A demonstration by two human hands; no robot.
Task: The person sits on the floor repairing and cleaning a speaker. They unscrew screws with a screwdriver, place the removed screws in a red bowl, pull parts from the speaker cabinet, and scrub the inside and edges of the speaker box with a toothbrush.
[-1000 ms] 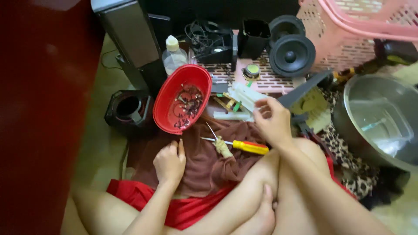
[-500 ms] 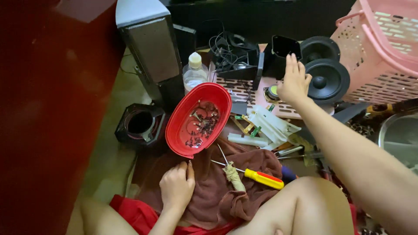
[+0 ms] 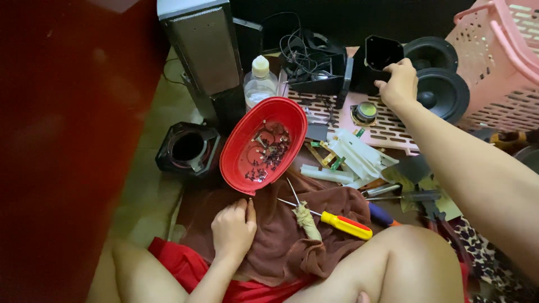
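Black speaker housing (image 3: 382, 56) (hollow, open-faced) stands upright beside two speaker cones (image 3: 441, 92).

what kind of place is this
Likely a home floor used as a makeshift speaker repair spot: loose speaker drivers, a red bowl of small screws and a yellow-handled screwdriver lie around the seated person, beside a pink laundry basket.

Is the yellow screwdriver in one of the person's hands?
No, the yellow screwdriver lies on the brown cloth, apart from the left hand and the right hand.
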